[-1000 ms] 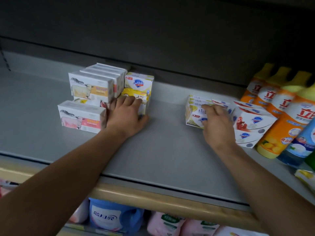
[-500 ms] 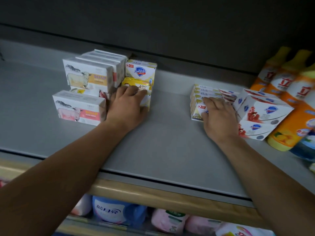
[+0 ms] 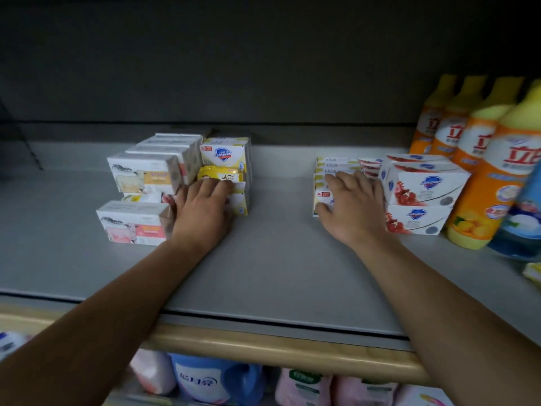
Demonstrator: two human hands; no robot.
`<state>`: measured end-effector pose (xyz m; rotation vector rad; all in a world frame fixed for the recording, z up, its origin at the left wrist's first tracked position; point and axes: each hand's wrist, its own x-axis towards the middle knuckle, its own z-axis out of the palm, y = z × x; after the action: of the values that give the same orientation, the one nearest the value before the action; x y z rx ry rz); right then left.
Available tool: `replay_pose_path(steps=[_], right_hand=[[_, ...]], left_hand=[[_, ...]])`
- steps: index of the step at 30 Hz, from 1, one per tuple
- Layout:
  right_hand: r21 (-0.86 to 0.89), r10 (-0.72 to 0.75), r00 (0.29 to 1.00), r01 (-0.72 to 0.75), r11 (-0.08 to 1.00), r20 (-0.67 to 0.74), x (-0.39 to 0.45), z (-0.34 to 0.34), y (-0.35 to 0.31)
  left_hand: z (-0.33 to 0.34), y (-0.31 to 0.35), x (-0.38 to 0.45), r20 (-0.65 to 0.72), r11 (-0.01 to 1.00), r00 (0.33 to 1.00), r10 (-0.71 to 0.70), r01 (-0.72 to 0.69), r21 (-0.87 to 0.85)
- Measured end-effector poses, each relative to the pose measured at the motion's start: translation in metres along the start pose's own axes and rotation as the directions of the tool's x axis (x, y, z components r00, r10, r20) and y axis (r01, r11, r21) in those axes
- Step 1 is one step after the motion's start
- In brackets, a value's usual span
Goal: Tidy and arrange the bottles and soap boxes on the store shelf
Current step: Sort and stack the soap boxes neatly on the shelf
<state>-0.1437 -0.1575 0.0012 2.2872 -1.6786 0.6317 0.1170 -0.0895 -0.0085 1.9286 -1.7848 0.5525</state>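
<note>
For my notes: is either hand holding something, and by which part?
Neither visibly grips anything. Left hand rests on yellow soap boxes' front; right hand on white soap boxes' front.

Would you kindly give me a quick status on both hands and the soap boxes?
Left hand flat against yellow soap stack. Right hand on white-yellow soap boxes, fingers spread. Orange bottles upright at right; nothing blocking between groups.

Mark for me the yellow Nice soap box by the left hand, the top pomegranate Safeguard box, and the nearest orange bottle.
yellow Nice soap box [image 3: 220, 174], head view, on its yellow front face.
top pomegranate Safeguard box [image 3: 424, 184], head view, on its white front face.
nearest orange bottle [image 3: 480, 197], head view, on its orange body below the label.
</note>
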Motion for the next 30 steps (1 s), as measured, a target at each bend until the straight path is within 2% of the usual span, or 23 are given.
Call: replay_pose_path(steps=[3,6,11,12,14,16,18,20,23,25,28,29,30], right_hand=[[0.064,-0.014,0.998,0.018,0.998,-0.069,-0.001,-0.007,-0.003],[0.135,-0.038,0.996,0.049,0.99,-0.082,-0.006,-0.01,-0.006],[0.321,-0.118,0.984,0.155,0.934,-0.133,-0.018,-0.024,-0.018],[0.383,-0.147,0.98,0.188,0.904,-0.134,-0.023,-0.028,-0.022],[0.481,-0.244,0.964,0.264,0.836,-0.105,-0.035,-0.035,-0.028],[0.518,-0.366,0.927,0.35,0.78,-0.074,-0.048,-0.04,-0.033],[0.526,-0.446,0.894,0.399,0.751,-0.041,-0.059,-0.043,-0.037],[0.545,-0.478,0.878,0.421,0.725,-0.042,-0.068,-0.047,-0.039],[0.616,-0.461,0.884,0.404,0.677,-0.073,-0.079,-0.054,-0.042],[0.697,-0.383,0.922,0.31,0.647,-0.056,-0.088,-0.057,-0.044],[0.873,-0.191,0.979,0.037,0.487,0.065,-0.102,-0.056,-0.046],[0.902,-0.127,0.986,-0.043,0.429,0.108,-0.106,-0.054,-0.046],[0.911,-0.064,0.988,-0.105,0.399,0.142,-0.108,-0.052,-0.046]], left_hand=[[-0.002,0.004,0.002,0.066,0.998,0.998,-0.003,-0.001,0.057],[-0.01,0.007,0.005,0.098,0.997,0.995,-0.012,0.003,0.083],[-0.023,0.012,0.0,0.113,1.0,0.993,-0.018,0.015,0.027],[-0.025,0.014,-0.003,0.106,0.999,0.994,-0.015,0.018,-0.033],[-0.033,0.021,-0.01,0.08,0.953,0.997,-0.015,0.038,-0.302],[-0.046,0.029,-0.017,0.106,0.817,0.994,-0.016,0.074,-0.571],[-0.059,0.035,-0.025,0.211,0.648,0.975,0.068,0.118,-0.753],[-0.069,0.038,-0.034,0.301,0.506,0.941,0.156,0.186,-0.842],[-0.075,0.041,-0.047,0.352,0.352,0.92,0.175,0.275,-0.894],[-0.075,0.043,-0.053,0.363,0.191,0.926,0.108,0.339,-0.921],[-0.076,0.045,-0.063,0.43,-0.177,0.902,0.03,0.428,-0.886],[-0.074,0.046,-0.068,0.426,-0.246,0.904,0.031,0.42,-0.873],[-0.072,0.048,-0.074,0.42,-0.268,0.907,0.037,0.414,-0.87]])
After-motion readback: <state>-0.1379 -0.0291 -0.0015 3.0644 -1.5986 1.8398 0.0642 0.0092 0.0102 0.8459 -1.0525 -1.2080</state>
